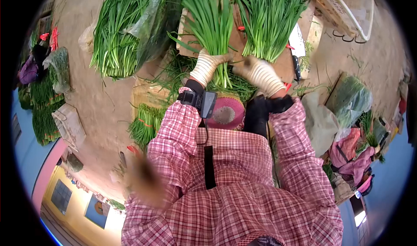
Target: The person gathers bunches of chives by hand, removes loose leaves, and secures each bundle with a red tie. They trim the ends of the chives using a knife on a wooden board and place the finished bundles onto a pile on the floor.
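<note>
Your left hand [207,67] is wrapping around the stems of the bunch [213,22], fingers closed on them; the leaves are pointing toward 12 o'clock. Your right hand [259,75] is hovering near the stems, on their 3 o'clock side; blur is hiding its fingertips, so its grip cannot be told. A second bunch [269,26] is lying on the board [283,68] at 1 o'clock, the knife [297,46] resting at 2. A pile [114,33] is lying beside plastic at 11, and a tied bundle [144,125] is sitting at 9.
</note>
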### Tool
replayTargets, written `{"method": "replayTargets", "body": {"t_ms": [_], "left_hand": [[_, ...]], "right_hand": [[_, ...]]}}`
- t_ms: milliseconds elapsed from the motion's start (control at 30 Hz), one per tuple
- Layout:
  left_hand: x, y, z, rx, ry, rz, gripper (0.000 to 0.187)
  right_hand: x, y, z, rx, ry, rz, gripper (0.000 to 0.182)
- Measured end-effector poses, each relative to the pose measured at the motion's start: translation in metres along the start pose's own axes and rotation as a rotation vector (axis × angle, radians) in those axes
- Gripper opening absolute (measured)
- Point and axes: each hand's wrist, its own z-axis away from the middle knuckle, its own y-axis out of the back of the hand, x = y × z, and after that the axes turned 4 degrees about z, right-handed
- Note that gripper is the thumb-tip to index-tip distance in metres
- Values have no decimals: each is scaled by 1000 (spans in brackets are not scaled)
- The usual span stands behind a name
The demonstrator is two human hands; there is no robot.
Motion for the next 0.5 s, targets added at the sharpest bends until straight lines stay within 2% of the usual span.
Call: {"method": "replayTargets", "body": {"t_ms": [33,67,100,133,200,267,300,333,400,467,500], "left_hand": [[8,-1,-5,-67,-121,-73,37],[22,-5,-7,-63,-138,-69,37],[39,-11,-8,-82,-229,-218,40],[53,-15,-8,-96,-319,-369,43],[62,-22,-22,-139,-442,-312,42],[71,-30,-31,-212,-523,-347,43],[66,-30,-44,-252,-605,-353,47],[52,-31,-63,-377,-606,-17,47],[44,-23,-69,-166,-782,-370,46],[24,-15,-86,-116,-868,-641,45],[-14,-7,-111,-157,-681,-298,43]], "right_hand": [[13,-4,-13,327,138,-263,80],[12,15,-27,364,236,-259,85],[-7,44,-15,347,298,-521,82],[-10,57,-22,346,463,-615,76],[-55,99,22,379,415,-580,74],[-47,100,15,473,510,-339,64],[-26,102,1,762,943,508,50],[-10,91,-10,762,959,522,50],[19,59,-31,909,664,1098,33],[27,23,-47,804,326,1303,37],[6,23,-49,574,211,1032,36]]}}
